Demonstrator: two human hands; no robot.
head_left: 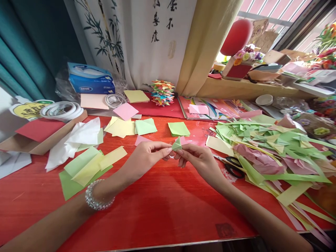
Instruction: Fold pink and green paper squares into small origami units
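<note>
Between my two hands, a small folded piece of green paper [177, 144] is held above the red table [168, 203]. My left hand [149, 157] pinches its left side with thumb and forefinger, and a clear beaded bracelet [97, 195] circles that wrist. On the right side, my right hand [199, 159] grips the same paper between thumb and fingers. Just beyond it lies a stack of green paper squares [179, 129]. Scissors [233, 166] with black handles rest to the right of my right hand.
Pale green squares [146, 126], yellow squares [122, 127] and a pink square [125, 111] lie beyond my left hand. A heap of green paper pieces and strips [262, 140] covers the right side. At the back stand a blue tissue pack [90, 82] and a colourful folded-paper stack [162, 93].
</note>
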